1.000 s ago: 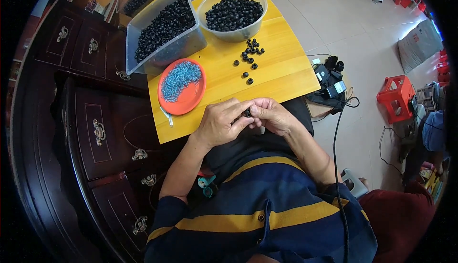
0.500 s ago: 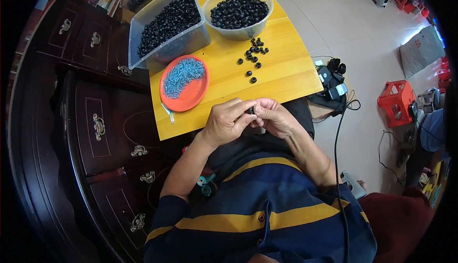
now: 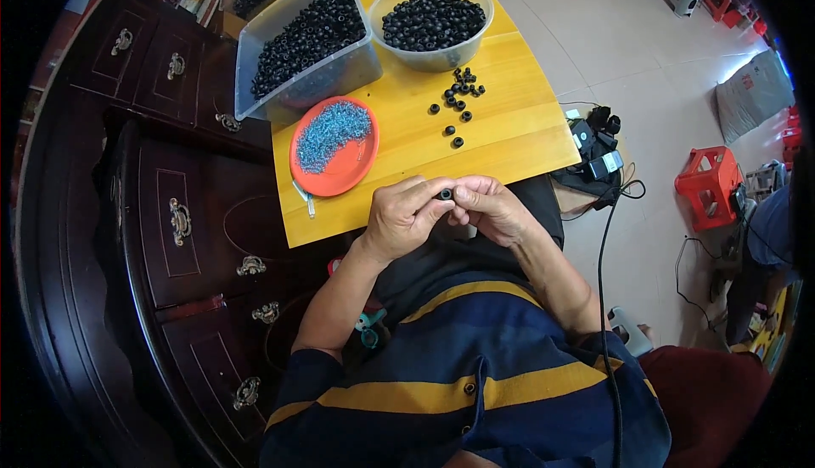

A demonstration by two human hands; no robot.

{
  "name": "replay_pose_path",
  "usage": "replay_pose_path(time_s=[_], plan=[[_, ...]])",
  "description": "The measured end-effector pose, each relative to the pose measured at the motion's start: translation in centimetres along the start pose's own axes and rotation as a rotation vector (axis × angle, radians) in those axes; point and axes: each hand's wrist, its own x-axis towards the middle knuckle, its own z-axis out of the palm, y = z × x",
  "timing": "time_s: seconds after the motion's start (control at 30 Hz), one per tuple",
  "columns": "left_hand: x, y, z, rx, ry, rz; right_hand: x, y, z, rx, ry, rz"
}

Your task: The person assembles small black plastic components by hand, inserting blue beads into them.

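Between the thumb and forefinger of my left hand (image 3: 401, 215) is a small round black plastic part (image 3: 446, 194) with a hole in its end. My right hand (image 3: 492, 212) is closed just beside it, thumb pressed to the fingers; whatever it may pinch is hidden. Both hands meet over my lap at the near edge of the yellow table (image 3: 509, 128). Beyond them several loose black parts (image 3: 458, 103) lie scattered on the wood. Left of these, a red plate (image 3: 350, 171) carries a heap of tiny bluish, shiny pieces (image 3: 331, 137), too small to name.
A rectangular clear bin (image 3: 331, 82) and a round clear tub (image 3: 437, 62), both full of black parts, stand at the table's far side. Dark drawers (image 3: 174, 213) flank the left. A black cable (image 3: 604, 273) hangs at my right. Farther right is a red stool (image 3: 709, 181).
The black part in my left fingers has turned so that its holed end shows more plainly. My hands have otherwise barely moved, and the whole view has shifted slightly.
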Motion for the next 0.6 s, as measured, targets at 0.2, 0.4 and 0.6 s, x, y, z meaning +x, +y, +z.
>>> replay_pose_path(time_s=[0.2,0.4,0.6], plan=[[-0.8,0.1,-0.2,-0.007,0.036,-0.003,0.1,0.0,0.4,-0.004,-0.032,0.034],[-1.5,0.3,-0.4,-0.035,0.052,-0.067,0.4,0.0,1.1,-0.023,-0.016,0.082],[-3.0,0.0,-1.1,0.085,0.114,-0.021,1.5,0.9,1.4,-0.042,-0.095,0.119]])
